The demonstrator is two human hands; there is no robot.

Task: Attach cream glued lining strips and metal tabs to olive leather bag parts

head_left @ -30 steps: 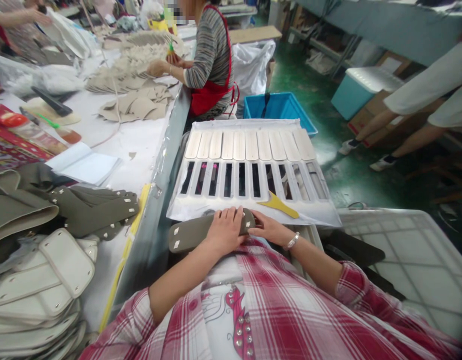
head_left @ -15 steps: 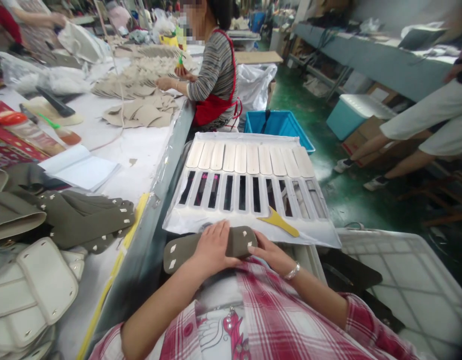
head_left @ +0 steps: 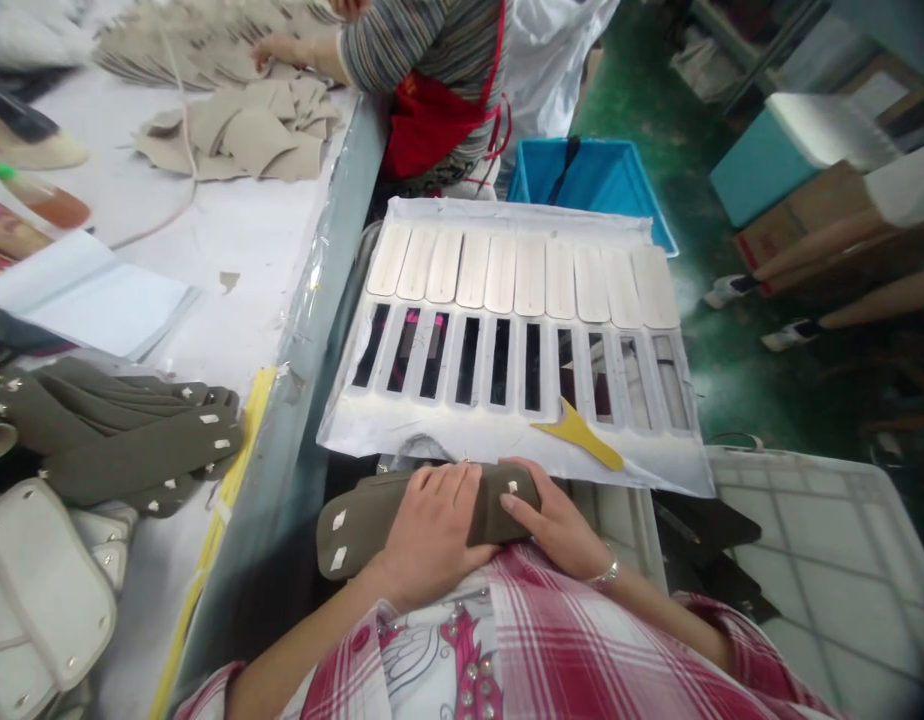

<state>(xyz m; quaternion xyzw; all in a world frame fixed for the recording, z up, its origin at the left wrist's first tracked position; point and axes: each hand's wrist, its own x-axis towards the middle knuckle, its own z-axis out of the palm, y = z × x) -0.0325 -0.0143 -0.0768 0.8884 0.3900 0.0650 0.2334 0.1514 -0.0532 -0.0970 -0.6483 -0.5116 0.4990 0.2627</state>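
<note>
An olive-green padded strap (head_left: 379, 525) with white rivet tabs lies across my lap, just below the board's front edge. My left hand (head_left: 432, 525) grips its middle from above. My right hand (head_left: 552, 520) holds the strap's right end, fingers curled over it, a bracelet on the wrist. Close beyond the strap is a plastic-wrapped white slotted board (head_left: 514, 340) with a row of cream strips (head_left: 514, 275) along its far side. A yellow plastic scraper (head_left: 578, 435) lies on the board, just beyond my right hand.
To my left, a table (head_left: 229, 320) carries a stack of olive straps (head_left: 132, 440), white bag panels (head_left: 42, 600), papers and beige cut pieces. A co-worker in a red apron (head_left: 432, 90) sits beyond the board. A blue crate (head_left: 582, 180) and a white bin (head_left: 829, 560) stand nearby.
The strap has turned from a slant to nearly level between my hands. My view has tipped downward, so the board sits higher in the picture.
</note>
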